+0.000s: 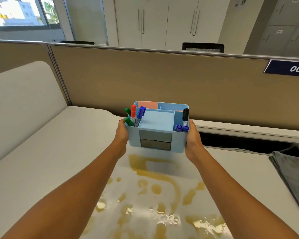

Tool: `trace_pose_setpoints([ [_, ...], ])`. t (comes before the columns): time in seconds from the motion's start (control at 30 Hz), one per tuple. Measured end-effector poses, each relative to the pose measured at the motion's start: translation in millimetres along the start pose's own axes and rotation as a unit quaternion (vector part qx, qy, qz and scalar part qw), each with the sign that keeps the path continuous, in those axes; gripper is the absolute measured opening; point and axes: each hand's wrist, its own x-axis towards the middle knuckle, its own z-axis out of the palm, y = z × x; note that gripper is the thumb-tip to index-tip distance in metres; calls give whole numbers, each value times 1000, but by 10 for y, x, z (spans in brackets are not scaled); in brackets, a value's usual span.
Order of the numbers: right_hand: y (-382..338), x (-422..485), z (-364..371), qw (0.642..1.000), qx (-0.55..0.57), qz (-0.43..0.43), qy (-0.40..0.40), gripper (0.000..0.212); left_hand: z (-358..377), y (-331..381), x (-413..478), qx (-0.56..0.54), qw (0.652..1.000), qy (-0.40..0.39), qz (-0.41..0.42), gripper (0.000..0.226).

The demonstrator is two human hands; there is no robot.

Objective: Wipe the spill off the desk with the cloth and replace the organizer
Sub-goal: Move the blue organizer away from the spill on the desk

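A pale blue plastic desk organizer [158,128] sits in mid-frame, held clear of the white bench [50,152]; its shadow falls on the wet surface below it, so I judge it lifted rather than resting. The left hand [122,133] presses flat against its left wall and the right hand [192,137] against its right wall, each palm clamping inward with the fingers wrapped out of sight behind.

Directly beneath and toward the bottom of the frame spreads a yellowish-brown liquid spill [155,190], in streaks and puddles that glint under the light. A folded grey cloth [293,178] lies at the right edge of the frame, well apart from the spill and untouched.

The main risk is the load. Green, red and blue markers [134,116] stand loosely in the left compartment, a black marker [185,115] stands at the right, and blue caps [181,128] poke up in the near right corner. Any tilt could send them into the puddle. The grip is a side squeeze only, with nothing under the base, so smooth plastic could slip downward.

The organizer's underside may well be wet; setting it on dry bench at the left of the frame could carry the stain there. An open cable trough [240,142] gapes at the right, just beyond the right hand, and a dropped marker could roll into it.
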Motion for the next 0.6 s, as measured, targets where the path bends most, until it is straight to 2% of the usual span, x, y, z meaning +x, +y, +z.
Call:
trace_pose_setpoints([
  [0.3, 121, -557, 466, 1000, -15, -18, -21, 41, -660, 280, -273, 32, 999, 8, 25, 38],
  [0.6, 521, -1156, 1370, 999, -10, 1, -33, 42, -1787, 385, -351, 27, 999, 28, 7, 37],
])
